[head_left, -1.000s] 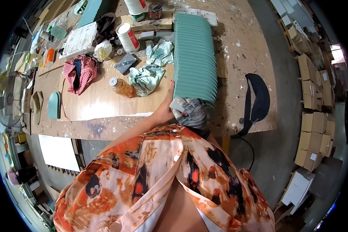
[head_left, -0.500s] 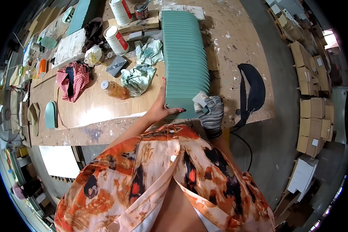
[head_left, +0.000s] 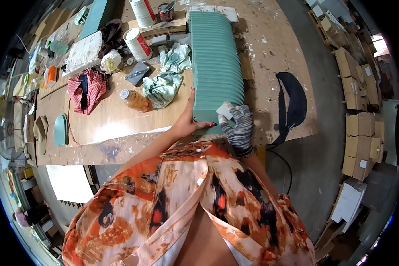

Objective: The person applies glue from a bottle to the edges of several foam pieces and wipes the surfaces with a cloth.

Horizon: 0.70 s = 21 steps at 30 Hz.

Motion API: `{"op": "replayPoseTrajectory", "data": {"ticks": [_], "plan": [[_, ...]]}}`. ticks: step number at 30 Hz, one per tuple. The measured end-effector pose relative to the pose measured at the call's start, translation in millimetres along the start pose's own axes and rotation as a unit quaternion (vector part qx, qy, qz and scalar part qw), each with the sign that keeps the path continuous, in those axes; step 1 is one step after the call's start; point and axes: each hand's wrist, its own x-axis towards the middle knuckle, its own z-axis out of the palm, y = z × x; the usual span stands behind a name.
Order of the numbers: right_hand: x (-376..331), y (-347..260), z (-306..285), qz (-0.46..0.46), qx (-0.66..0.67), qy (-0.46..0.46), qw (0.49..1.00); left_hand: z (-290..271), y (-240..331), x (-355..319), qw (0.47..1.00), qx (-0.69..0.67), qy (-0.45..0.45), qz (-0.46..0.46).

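Note:
A long green ribbed piece with a rounded right side lies lengthwise in front of me on the workbench. My bare left hand grips its near left corner, thumb over the flat near end and fingers along the left side. My right hand, in a striped knit glove, pinches a small pale block, which looks like a sanding pad. That pad rests against the smooth band at the piece's near end. My glove hides part of the near right corner.
Left of the piece lie crumpled pale green cloths, a jar of amber liquid, a dark grey block and white cans. A black waist bag lies right. Farther left are a checked cloth and a green rounded panel.
My right hand and the pale pad have shifted a little left and up across the near end. The whole view has moved slightly; my left hand keeps its grip.

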Motion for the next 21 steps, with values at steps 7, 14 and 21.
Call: {"op": "replayPoseTrajectory", "data": {"ticks": [7,14,21], "plan": [[18.1,-31.5,26.9,-0.049,0.043,-0.088,0.994,0.4,-10.6,-4.0,0.996,-0.078,-0.016,-0.034],[26.0,-45.1,40.2,-0.090,0.039,-0.101,0.990,1.8,-14.3,-8.7,0.972,-0.222,-0.034,-0.075],[18.5,-41.1,48.9,-0.120,0.056,-0.150,0.980,0.4,-18.7,-8.8,0.995,-0.091,-0.011,-0.026]]}}
